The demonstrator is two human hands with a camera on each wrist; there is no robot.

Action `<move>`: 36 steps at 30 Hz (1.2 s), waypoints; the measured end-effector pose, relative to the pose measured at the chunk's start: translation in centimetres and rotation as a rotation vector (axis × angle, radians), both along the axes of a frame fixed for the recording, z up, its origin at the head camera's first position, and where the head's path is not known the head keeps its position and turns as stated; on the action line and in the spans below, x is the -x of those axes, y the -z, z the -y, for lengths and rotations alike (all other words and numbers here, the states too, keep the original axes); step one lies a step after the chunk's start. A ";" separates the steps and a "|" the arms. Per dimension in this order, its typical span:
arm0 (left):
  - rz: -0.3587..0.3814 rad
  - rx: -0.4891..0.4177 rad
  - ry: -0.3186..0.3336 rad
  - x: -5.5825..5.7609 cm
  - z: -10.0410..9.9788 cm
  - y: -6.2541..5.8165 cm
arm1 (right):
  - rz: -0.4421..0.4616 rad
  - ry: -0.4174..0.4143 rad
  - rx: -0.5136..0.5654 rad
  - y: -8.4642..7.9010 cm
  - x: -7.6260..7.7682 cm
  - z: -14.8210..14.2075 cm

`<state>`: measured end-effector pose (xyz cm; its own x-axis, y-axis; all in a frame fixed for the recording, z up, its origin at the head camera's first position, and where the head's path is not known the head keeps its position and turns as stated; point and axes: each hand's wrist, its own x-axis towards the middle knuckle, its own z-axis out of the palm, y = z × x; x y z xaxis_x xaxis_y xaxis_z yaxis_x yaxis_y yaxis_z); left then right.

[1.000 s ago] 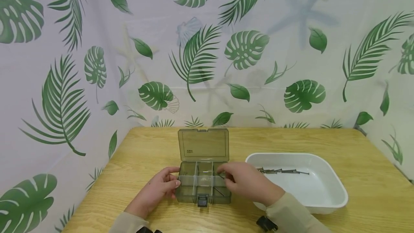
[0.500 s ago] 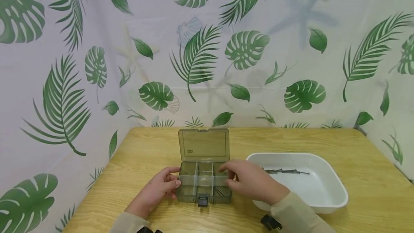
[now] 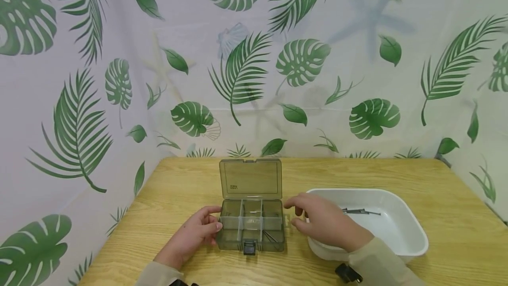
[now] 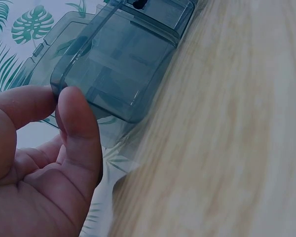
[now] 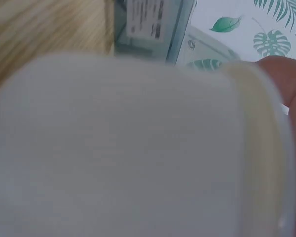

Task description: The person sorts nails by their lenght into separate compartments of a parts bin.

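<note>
A smoky clear plastic compartment box [image 3: 231, 245] stands on the table with its lid [image 3: 250, 179] raised at the back. My left hand [image 3: 193, 232] grips its left side; in the left wrist view, thumb and index finger [image 4: 76, 116] pinch a corner of the box [image 4: 123, 74]. Thin dark nails or screws [image 3: 270, 236] lie in the front right compartment. My right hand [image 3: 327, 220] hovers between the box and the white tub, over the tub's left rim, fingers loosely bent with nothing visible in them. More such thin dark pieces [image 3: 360, 211] lie in the tub.
The white plastic tub [image 3: 401, 242] stands right of the box on the wooden table [image 3: 190, 173]. Its outer wall [image 5: 113, 148] fills most of the right wrist view, hiding much of that hand. A leaf-patterned cloth [image 3: 254, 83] hangs behind the table.
My right hand has left the box's right compartments and moved right to the tub's rim. A dark piece it held over the box has been let go into the front right compartment. The left hand stays.
</note>
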<state>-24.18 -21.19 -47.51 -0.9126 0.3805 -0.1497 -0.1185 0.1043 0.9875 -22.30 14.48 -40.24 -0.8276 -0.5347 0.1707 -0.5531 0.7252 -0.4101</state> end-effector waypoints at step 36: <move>0.000 -0.007 0.002 0.1 0.0 -0.3 | 0.130 0.183 -0.184 3.8 1.4 -15.0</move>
